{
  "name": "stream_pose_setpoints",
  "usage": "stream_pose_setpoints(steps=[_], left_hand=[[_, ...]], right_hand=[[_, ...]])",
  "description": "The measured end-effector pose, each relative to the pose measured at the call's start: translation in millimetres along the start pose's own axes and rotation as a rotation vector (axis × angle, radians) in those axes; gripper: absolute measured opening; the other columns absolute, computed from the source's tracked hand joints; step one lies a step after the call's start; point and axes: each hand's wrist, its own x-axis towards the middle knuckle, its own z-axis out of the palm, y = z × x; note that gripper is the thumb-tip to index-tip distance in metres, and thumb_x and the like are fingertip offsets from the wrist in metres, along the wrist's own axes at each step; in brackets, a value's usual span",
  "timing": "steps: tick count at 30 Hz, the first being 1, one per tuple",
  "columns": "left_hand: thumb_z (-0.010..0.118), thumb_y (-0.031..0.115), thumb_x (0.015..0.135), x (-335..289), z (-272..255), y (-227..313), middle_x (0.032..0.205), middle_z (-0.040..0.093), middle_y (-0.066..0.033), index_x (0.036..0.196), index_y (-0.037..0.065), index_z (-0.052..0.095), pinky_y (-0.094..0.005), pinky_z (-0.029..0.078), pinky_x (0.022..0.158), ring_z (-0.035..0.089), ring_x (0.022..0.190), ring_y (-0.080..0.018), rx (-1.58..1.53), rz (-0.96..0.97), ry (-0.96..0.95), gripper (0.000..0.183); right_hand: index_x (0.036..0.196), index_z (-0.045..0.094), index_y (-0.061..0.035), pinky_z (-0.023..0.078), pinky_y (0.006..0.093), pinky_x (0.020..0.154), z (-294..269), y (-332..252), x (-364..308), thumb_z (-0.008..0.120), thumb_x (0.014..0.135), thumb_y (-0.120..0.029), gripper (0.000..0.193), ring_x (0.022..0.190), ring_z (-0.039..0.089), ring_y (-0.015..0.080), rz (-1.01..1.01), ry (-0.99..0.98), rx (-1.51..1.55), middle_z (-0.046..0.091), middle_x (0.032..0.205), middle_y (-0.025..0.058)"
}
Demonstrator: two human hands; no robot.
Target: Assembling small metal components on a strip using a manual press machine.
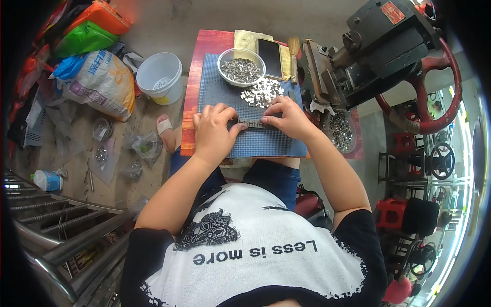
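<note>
A narrow dark bar with a row of small metal pieces along it (251, 123) lies across the blue ribbed mat (276, 146). My left hand (214, 130) is closed round its left end, thumb at the near side. At the right end, my right hand (289, 118) has its thumb and forefinger drawn together over the bar; any small piece between them is too small to make out. Just beyond the bar is a loose pile of small white and silvery pieces (262, 93). A clear round bowl (221, 73) holds many small metal parts behind the pile.
A phone (269, 59) lies on a yellow cloth (245, 38) beside a straw brush (294, 51). A heavy machine press (381, 48) with a red handwheel (452, 97) stands right, above a tray of metal parts (341, 132). A white bucket (176, 92) and sacks (97, 84) are left.
</note>
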Motion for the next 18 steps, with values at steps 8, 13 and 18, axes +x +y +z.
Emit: stream_pose_setpoints(steps=[8,13,18], left_hand=[[0.08,0.028,0.076,1.6,3.5,-1.3,0.096,0.064,0.0001,0.087,0.013,0.068,-0.0415,0.033,0.086,0.055,0.098,-0.0247,0.029,0.008,-0.02,0.022],[0.08,0.028,0.077,1.2,2.8,-0.4,0.096,0.064,0.0001,0.086,0.013,0.068,-0.0422,0.033,0.086,0.055,0.098,-0.0252,0.026,0.001,-0.031,0.022],[0.079,0.029,0.077,1.8,2.1,0.5,0.096,0.064,0.0003,0.086,0.012,0.068,-0.0425,0.033,0.087,0.055,0.098,-0.0253,0.023,-0.005,-0.047,0.022]], right_hand=[[0.087,0.074,-0.0081,0.045,0.0375,0.092,6.4,0.3,-1.0,0.08,0.081,-0.025,0.018,0.101,0.056,0.0259,-0.045,0.051,-0.013,0.063,0.092,0.0064],[0.089,0.075,-0.0091,0.044,0.0378,0.095,-5.6,3.4,-7.2,0.08,0.081,-0.025,0.018,0.104,0.055,0.0258,-0.013,0.024,-0.03,0.063,0.096,0.0065],[0.092,0.077,-0.0115,0.044,0.0378,0.099,-17.7,9.0,-11.6,0.08,0.08,-0.026,0.02,0.109,0.053,0.0293,0.048,-0.037,0.008,0.063,0.102,0.01]])
